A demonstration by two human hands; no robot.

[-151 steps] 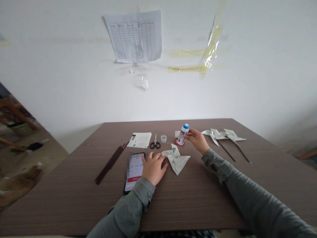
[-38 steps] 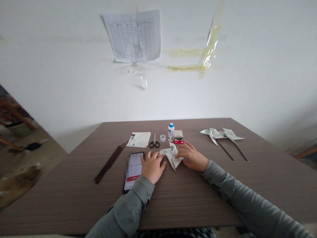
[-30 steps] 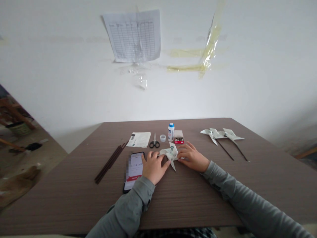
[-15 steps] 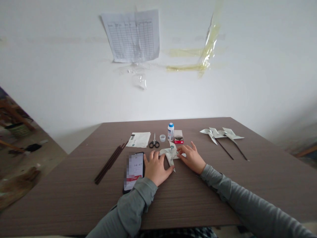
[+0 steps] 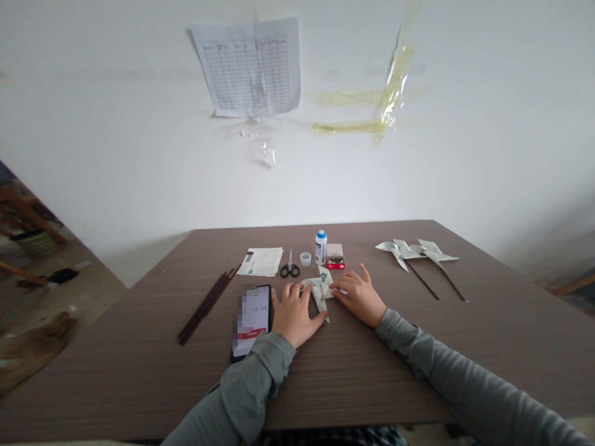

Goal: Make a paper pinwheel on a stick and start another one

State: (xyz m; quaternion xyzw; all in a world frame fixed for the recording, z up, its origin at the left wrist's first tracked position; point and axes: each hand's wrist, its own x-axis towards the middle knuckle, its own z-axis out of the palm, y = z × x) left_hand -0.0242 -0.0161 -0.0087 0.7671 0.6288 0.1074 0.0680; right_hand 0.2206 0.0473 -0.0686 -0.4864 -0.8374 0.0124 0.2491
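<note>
A white paper pinwheel [image 5: 320, 293] with faint green print lies flat on the table between my hands, its blades folded to the middle. My left hand [image 5: 295, 314] rests palm down over its left side, fingers spread and the thumb by the lower blade. From the right, my right hand [image 5: 360, 297] pinches the pinwheel near its centre and right blade with thumb and bent fingers; one finger points up. Its fingertips hide much of the right blade, and whether a small pin is between them I cannot make out.
Behind the hands stand scissors [image 5: 290, 267], a small clear cup [image 5: 305, 259], a white bottle [image 5: 320, 248] and a red box of pins [image 5: 335, 262]. Leftward lie paper sheets [image 5: 261, 261], brown sticks [image 5: 207, 310] and a phone [image 5: 251, 325]. Two pinwheels on sticks [image 5: 423, 277] lie right.
The fingers of my right hand have moved slightly left, closer to the pinwheel's middle, covering more of it. My left hand stays almost in place.
</note>
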